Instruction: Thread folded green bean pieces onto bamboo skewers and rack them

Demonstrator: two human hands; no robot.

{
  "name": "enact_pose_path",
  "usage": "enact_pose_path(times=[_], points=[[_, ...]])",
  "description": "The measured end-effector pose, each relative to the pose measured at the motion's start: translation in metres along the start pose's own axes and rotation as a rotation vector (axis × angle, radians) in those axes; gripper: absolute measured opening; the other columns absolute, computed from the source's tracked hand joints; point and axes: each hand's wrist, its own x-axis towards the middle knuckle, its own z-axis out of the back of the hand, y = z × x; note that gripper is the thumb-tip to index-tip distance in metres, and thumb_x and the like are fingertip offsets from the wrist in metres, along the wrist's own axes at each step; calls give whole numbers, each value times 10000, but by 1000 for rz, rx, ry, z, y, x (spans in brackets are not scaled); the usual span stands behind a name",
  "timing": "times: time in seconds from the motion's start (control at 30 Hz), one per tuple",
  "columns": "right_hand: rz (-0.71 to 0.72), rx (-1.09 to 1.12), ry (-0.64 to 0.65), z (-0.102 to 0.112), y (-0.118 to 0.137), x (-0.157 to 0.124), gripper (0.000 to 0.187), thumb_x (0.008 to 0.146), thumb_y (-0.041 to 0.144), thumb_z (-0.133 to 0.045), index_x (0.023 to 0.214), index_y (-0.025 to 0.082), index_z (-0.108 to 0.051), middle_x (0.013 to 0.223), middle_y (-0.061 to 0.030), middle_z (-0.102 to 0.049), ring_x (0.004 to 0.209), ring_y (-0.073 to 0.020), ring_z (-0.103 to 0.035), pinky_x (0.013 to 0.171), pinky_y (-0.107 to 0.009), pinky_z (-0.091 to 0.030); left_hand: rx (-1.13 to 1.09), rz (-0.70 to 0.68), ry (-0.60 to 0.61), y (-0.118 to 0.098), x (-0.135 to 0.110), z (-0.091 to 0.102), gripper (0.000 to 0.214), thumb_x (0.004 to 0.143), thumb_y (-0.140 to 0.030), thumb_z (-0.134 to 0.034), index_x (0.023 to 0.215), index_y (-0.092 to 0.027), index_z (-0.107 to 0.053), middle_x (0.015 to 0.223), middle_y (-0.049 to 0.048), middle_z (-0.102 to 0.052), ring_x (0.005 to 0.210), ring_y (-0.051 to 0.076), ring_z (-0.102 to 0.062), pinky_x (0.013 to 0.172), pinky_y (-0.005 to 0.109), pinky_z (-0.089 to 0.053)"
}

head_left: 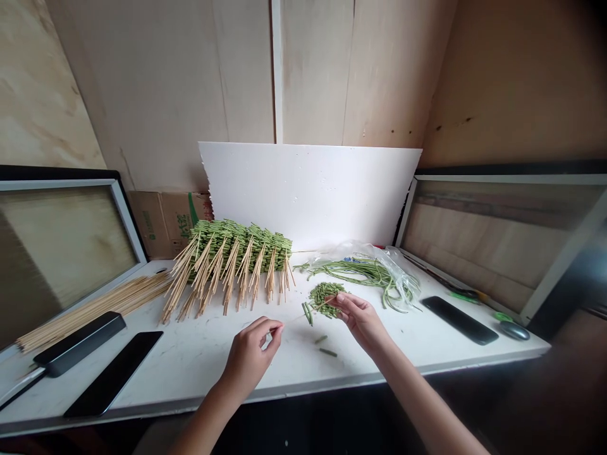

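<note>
My left hand (253,347) is closed in a pinch on one end of a thin bamboo skewer (294,320). A few short cut pieces of green long bean (308,313) sit side by side on the skewer, crosswise to it. My right hand (359,319) pinches near the skewer's other end, above a pile of cut bean pieces (323,292). Whether a bean piece is also between those fingertips is hidden. Two loose bean pieces (327,352) lie on the white table (360,363) between my hands.
Stacked bean skewers (241,249) stand behind my left hand, sticks toward me. Bare skewers (99,308), a black box-shaped device (80,343) and a phone (115,373) lie left. Whole long beans (353,270) in plastic, a second phone (459,319) and a mouse (515,330) lie right.
</note>
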Motion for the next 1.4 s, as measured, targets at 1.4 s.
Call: enact_pose_path(times=[1.4], points=[[425,-1224,337,15,-23,-4,185,869,423,-752,820,259,-822,854,-99,-753,939,-323,-617,837,-454,-500,19,61,-51,11,3,1,174,1008,-291,-537,963,-211,-683,848,18,-685,595,131,-461,616,246,-414]])
